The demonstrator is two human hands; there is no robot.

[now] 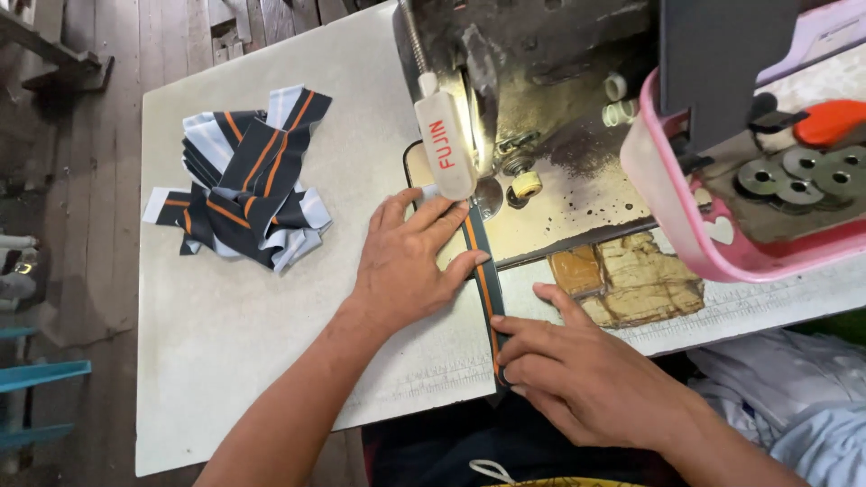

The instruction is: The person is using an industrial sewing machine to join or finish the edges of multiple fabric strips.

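Striped fabric strip (pixel 484 280), dark with an orange line down its middle, lies flat along the sewing table (pixel 234 334), running from the machine's needle area back toward the person's lap. The left hand (pixel 406 261) rests on it with fingers spread and flattened, fingertips pressing the cloth just beside the needle; nothing is pinched, only held down. The right hand (pixel 577 379) lies lower, fingers loosely curled, their tips pinning the near end of the strip at the table edge. The band looks thin, light and limp, likely to slip or skew unless held flat, so pressing with the pads near both ends seems the sound hold. Beyond the fingers stands the worn, oil-stained sewing machine (pixel 541 99), carrying a small white oblong lamp (pixel 445 144) with red lettering down its length. To the right sits a pink plastic tray (pixel 667 216) holding metal bobbins (pixel 798 176) and an orange-handled tool (pixel 830 122). Far left on the table lies a loose pile of matching striped pieces (pixel 248 180).
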